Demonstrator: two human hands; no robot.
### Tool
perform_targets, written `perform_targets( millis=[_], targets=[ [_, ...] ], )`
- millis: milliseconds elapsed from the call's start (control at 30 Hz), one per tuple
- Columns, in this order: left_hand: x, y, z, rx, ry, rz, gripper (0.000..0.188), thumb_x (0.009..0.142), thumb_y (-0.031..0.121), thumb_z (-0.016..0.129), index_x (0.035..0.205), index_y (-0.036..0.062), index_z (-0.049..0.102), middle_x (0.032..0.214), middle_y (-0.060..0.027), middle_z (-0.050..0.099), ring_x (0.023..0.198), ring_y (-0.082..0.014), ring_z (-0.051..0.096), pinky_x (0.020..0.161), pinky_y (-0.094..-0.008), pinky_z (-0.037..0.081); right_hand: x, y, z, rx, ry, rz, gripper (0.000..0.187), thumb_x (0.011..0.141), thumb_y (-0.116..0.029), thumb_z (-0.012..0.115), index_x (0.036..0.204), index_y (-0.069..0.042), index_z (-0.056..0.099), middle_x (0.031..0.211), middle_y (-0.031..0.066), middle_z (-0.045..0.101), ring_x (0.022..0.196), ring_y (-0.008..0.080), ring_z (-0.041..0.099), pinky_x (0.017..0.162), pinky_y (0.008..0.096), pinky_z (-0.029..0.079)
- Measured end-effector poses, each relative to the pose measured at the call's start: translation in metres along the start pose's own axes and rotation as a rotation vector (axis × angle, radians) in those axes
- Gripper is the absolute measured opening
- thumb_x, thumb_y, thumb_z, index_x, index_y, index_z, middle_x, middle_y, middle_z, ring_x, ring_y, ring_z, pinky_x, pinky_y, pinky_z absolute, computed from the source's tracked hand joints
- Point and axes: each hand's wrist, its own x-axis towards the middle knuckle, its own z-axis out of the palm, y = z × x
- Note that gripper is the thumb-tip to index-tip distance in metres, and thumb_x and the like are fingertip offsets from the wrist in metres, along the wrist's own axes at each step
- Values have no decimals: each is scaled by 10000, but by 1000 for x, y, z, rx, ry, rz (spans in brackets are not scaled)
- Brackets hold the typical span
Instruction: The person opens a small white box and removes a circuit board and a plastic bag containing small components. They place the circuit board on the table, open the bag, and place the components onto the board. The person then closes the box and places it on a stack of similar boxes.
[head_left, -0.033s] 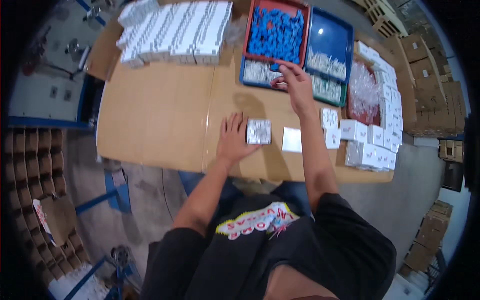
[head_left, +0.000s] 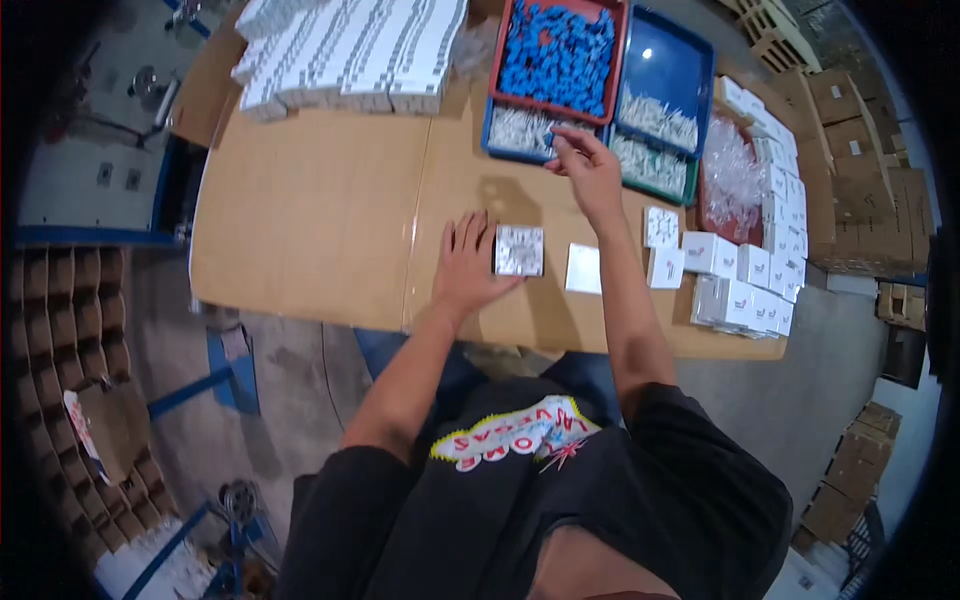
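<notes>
A small square white box point(head_left: 519, 251) with a grey-speckled top sits on the brown cardboard-topped table. My left hand point(head_left: 468, 265) lies beside it on the left, fingers stretched out flat and thumb along the box's near edge. Over the front edge of the trays, my right hand point(head_left: 590, 175) pinches a small blue piece point(head_left: 549, 139) at its fingertips. Behind it, a red tray point(head_left: 622, 55) holds many similar blue pieces. Beneath that, a blue tray point(head_left: 490, 140) contains small white parts. To the right of my left hand's box lies a flat white square point(head_left: 584, 269).
Rows of white boxes point(head_left: 365, 50) fill the far left of the table. Small white cartons point(head_left: 740, 300) are stacked at the right. A deep blue tray point(head_left: 668, 60), a green tray point(head_left: 655, 185) and clear plastic bags point(head_left: 730, 175) stand at the back right.
My right hand has shifted slightly, still pinching the blue piece. The whole table sits a little higher in the picture. My left hand stays beside the box.
</notes>
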Motion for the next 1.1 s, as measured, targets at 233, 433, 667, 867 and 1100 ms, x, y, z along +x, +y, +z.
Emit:
perform_targets(
  millis=[233, 433, 667, 867, 1100],
  targets=[
    [-6, -5, 3, 33, 39, 9, 993, 731, 694, 701, 1449, 49, 466, 1539, -171, 385, 1501, -317, 256, 1235, -561, 145, -81, 68, 15, -667, -181, -262, 229, 836, -108, 748, 1044, -33, 689, 1018, 114, 681, 971, 310, 651, 850, 394, 523],
    [-6, -8, 5, 49, 21, 4, 1018, 733, 728, 677, 1462, 54, 453, 1548, -159, 377, 1511, -302, 234, 1242, -552, 130, -93, 78, 31, -712, -200, -392, 255, 800, -79, 751, 1044, -40, 689, 1041, 84, 674, 1003, 311, 635, 863, 405, 522],
    [-6, -7, 1, 58, 15, 17, 1022, 748, 741, 654, 1462, 35, 462, 1545, -167, 377, 1508, -307, 240, 1235, -563, 153, -91, 83, 32, -739, -221, -382, 267, 775, -67, 759, 1036, -43, 705, 1052, 78, 679, 1015, 302, 633, 873, 411, 516],
    [-6, -9, 3, 72, 0, 15, 1024, 757, 748, 642, 1468, 33, 463, 1552, -168, 368, 1509, -317, 235, 1238, -563, 141, -92, 82, 34, -773, -246, -369, 262, 795, -93, 757, 1049, -51, 707, 1067, 74, 682, 1029, 299, 633, 883, 415, 506],
    [-5, -7, 4, 86, -13, 2, 1027, 759, 750, 634, 1475, 37, 452, 1553, -160, 372, 1510, -306, 236, 1237, -558, 147, -88, 82, 32, -769, -266, -383, 250, 817, -97, 741, 1062, -59, 712, 1079, 65, 693, 1028, 298, 637, 913, 420, 487]
  ],
)
